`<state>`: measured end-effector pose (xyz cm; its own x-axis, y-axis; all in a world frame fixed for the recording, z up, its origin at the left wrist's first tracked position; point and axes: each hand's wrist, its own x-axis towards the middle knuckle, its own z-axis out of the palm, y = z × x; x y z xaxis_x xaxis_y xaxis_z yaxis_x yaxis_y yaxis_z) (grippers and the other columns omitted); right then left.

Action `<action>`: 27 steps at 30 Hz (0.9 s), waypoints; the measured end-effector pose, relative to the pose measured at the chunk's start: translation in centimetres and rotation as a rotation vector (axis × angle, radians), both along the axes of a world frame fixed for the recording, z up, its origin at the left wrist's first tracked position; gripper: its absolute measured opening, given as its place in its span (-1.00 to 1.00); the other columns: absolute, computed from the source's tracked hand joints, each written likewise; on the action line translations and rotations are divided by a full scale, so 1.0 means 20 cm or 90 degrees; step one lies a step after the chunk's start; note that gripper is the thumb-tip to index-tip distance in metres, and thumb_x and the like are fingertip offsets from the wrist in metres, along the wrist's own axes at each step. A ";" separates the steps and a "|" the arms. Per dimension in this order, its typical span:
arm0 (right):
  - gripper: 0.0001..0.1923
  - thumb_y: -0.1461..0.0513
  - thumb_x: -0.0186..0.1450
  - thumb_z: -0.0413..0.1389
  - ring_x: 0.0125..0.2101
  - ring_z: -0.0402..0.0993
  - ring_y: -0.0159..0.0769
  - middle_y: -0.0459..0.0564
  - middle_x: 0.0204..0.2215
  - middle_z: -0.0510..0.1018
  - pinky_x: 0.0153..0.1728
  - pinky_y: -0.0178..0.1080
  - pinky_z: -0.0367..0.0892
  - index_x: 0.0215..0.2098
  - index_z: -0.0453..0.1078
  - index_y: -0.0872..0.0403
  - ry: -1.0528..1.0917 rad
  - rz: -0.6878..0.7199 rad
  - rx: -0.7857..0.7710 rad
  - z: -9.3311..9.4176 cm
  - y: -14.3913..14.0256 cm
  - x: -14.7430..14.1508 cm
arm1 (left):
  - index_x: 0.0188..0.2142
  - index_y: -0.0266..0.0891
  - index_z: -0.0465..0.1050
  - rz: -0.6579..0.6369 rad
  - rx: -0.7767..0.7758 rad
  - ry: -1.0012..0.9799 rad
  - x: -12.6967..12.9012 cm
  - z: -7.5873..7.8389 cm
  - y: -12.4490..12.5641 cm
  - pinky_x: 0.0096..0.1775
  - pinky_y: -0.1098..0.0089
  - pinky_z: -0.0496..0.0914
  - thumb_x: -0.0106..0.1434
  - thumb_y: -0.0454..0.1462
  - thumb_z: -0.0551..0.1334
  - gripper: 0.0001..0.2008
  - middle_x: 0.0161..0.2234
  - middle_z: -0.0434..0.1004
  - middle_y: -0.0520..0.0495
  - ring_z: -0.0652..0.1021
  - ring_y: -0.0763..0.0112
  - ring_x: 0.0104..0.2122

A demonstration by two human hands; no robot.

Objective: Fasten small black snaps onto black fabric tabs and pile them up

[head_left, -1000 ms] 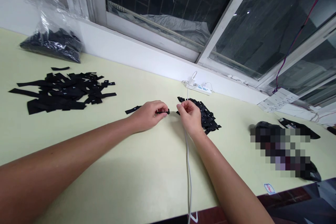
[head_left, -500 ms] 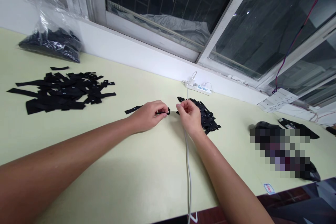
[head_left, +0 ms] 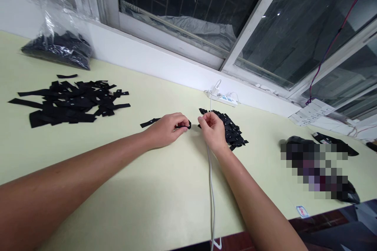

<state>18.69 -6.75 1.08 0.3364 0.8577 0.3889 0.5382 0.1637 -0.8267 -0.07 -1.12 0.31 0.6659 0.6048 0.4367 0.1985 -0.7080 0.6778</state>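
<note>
My left hand (head_left: 168, 130) pinches a black fabric strip (head_left: 189, 125), whose bent end shows past the thumb and forefinger. Just behind that hand lies another flat black piece with a small white mark (head_left: 149, 122); whether the two are joined is hidden. A short gap away is my right hand (head_left: 214, 131), thumb and fingertips pressed together; anything in them is too small to make out. Partly behind the right hand sits a pile of black strips with white marks (head_left: 234, 131). A pale cable (head_left: 211, 192) runs beneath this hand and wrist.
At the left spreads a larger heap of black strips (head_left: 73, 104), with a clear plastic bag of black pieces (head_left: 63, 45) behind it. A power strip (head_left: 224, 99) stands by the wall. Dark, partly blurred items (head_left: 300, 145) lie on the right of the pale table (head_left: 123, 208).
</note>
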 end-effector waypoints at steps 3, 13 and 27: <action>-0.80 0.11 0.22 0.12 -0.53 0.18 -0.41 -0.18 -0.55 0.28 -0.47 -0.32 0.15 -0.45 0.26 0.03 -0.002 0.007 0.005 0.00 0.00 0.00 | -0.27 -0.19 0.43 0.000 0.006 0.001 0.00 0.00 0.00 -0.26 0.36 0.31 0.31 -0.28 0.17 -0.93 -0.28 0.46 0.00 0.45 0.40 -0.31; -0.80 0.12 0.21 0.13 -0.54 0.16 -0.41 -0.19 -0.56 0.26 -0.48 -0.31 0.13 -0.46 0.26 0.03 0.000 0.001 -0.004 0.01 -0.01 0.00 | -0.27 -0.19 0.42 -0.006 0.015 -0.005 0.00 -0.01 0.00 -0.26 0.37 0.31 0.31 -0.29 0.17 -0.93 -0.29 0.46 0.01 0.44 0.42 -0.31; -0.78 0.06 0.23 0.15 -0.39 0.40 -0.32 -0.09 -0.40 0.49 -0.34 -0.26 0.31 -0.32 0.34 0.02 -0.017 0.041 -0.020 -0.01 0.00 0.00 | -0.26 -0.18 0.43 -0.006 0.017 -0.009 0.00 -0.01 0.00 -0.27 0.37 0.31 0.32 -0.29 0.16 -0.93 -0.28 0.46 0.01 0.45 0.41 -0.31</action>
<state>18.75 -6.73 0.86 0.2702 0.8891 0.3695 0.5493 0.1728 -0.8175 -0.07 -1.04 0.15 0.6655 0.5861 0.4622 0.1819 -0.7279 0.6611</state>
